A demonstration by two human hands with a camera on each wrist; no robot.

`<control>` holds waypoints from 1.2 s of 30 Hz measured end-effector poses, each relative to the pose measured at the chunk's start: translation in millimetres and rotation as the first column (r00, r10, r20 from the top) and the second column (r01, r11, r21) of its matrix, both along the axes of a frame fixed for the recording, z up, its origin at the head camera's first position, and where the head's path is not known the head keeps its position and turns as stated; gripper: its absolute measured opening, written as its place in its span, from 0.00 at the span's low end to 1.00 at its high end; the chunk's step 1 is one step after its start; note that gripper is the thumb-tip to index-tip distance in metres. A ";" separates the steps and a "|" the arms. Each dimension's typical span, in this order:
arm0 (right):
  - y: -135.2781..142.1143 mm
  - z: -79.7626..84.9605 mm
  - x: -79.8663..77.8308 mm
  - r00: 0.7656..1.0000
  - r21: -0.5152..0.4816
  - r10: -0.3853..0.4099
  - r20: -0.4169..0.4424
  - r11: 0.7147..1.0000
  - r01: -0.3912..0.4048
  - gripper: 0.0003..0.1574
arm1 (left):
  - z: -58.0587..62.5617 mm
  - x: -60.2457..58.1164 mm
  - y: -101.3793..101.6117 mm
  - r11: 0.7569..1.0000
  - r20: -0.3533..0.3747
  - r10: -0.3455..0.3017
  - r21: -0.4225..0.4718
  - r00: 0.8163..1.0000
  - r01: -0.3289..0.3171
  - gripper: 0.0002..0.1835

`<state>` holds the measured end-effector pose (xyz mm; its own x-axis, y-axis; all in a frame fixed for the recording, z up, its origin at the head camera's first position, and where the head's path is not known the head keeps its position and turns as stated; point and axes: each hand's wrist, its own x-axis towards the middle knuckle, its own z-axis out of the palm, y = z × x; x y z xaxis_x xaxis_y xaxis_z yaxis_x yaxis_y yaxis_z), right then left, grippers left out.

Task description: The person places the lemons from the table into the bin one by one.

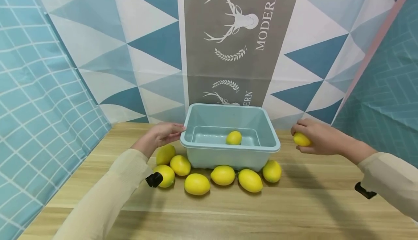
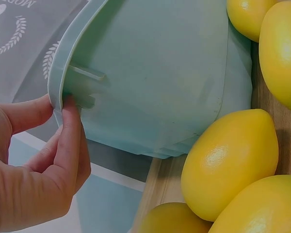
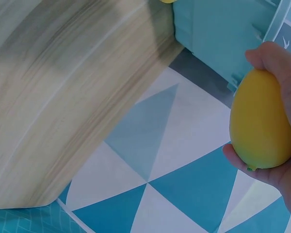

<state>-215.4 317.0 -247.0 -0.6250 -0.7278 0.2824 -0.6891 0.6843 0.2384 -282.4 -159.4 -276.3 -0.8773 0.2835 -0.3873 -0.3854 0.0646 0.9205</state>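
A pale blue-green plastic basin (image 1: pixel 225 156) stands at the back of the table, with one yellow lemon (image 1: pixel 233 137) lying inside it. My left hand (image 1: pixel 164 133) pinches the basin's left rim between thumb and fingers, which the left wrist view shows closely (image 2: pixel 43 160). To the right of the basin, my right hand (image 1: pixel 318 135) grips another lemon (image 1: pixel 302 139), held apart from the basin. In the right wrist view that lemon (image 3: pixel 262 121) sits between thumb and fingers. Several loose lemons (image 1: pixel 197 184) lie along the basin's front and left side.
The wooden table (image 1: pixel 228 218) ends at a patterned cloth backdrop (image 1: pixel 156 51) just behind the basin. A blue checked cloth (image 1: pixel 42 98) hangs on the left and a teal cloth (image 1: pixel 388 98) on the right. One lemon (image 1: pixel 271 171) lies by the basin's front right corner.
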 end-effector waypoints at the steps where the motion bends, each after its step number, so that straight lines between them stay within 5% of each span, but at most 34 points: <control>1: -0.9 1.2 -0.8 1.000 0.002 0.002 -0.004 1.000 -0.002 0.25 | -0.3 -0.3 -0.4 1.000 0.001 0.001 0.002 1.000 -0.001 0.28; 30: -26.0 21.3 -6.1 0.990 0.024 -0.097 0.106 0.995 0.094 0.21 | 0.1 1.5 -0.4 0.999 0.000 0.030 -0.011 1.000 -0.030 0.27; 36: -26.4 18.0 -4.7 0.995 0.013 -0.059 0.086 0.998 0.058 0.22 | 0.3 2.9 1.2 0.999 -0.002 0.036 -0.013 0.999 -0.037 0.27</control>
